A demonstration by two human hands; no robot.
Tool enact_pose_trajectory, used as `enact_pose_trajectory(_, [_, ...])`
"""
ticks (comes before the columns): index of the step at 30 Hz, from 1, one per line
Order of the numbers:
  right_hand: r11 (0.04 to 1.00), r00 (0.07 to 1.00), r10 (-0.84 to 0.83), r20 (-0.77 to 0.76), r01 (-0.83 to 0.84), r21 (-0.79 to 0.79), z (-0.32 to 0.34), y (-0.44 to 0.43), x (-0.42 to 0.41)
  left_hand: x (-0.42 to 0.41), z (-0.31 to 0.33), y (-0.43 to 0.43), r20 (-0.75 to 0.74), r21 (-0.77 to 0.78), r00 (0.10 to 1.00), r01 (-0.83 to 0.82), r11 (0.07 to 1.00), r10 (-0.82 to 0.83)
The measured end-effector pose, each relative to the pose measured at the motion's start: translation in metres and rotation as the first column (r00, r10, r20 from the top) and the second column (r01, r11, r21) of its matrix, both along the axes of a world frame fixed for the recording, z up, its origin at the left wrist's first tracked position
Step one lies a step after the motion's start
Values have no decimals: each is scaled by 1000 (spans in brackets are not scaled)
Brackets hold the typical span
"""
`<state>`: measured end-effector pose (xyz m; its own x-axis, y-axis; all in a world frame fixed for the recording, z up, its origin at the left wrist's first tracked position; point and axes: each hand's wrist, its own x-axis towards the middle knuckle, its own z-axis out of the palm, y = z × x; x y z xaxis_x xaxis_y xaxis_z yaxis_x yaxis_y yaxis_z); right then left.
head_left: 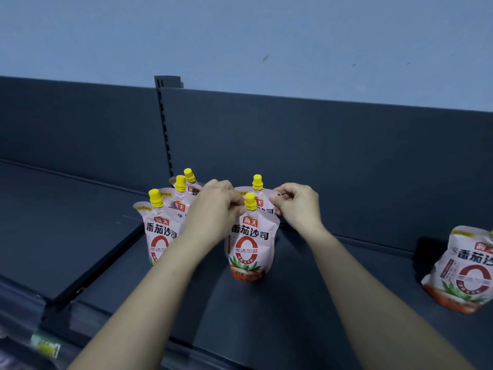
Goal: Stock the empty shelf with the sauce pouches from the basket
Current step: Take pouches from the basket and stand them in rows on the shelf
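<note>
Left fingers [234, 201], right fingers [278, 207] pinch rear pouch [262, 203] corners.

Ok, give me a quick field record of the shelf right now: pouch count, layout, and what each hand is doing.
pouches in view: six, all on the shelf
left row: three upright, one behind another
right row: front pouch and rear pouch, both upright
lone pouch: stands apart at far right
left hand: appears to pinch the rear pouch's top left corner
right hand: pinches its top right corner
basket: not in view
</note>
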<state>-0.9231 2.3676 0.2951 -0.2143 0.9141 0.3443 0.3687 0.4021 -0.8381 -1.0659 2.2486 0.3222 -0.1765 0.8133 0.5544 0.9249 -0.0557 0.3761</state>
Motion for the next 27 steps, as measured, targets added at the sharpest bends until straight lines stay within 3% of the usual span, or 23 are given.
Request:
enact_pose_trajectory(14, [999,998,-20,61,18,33,5,-12,3,4,-2,3,10,29,1000,-26,999,25])
enact_pose_trajectory(27, [993,979,-59,194,38,107,9,-25,13,10,2,-5,-44,-38,997,-71,997,69])
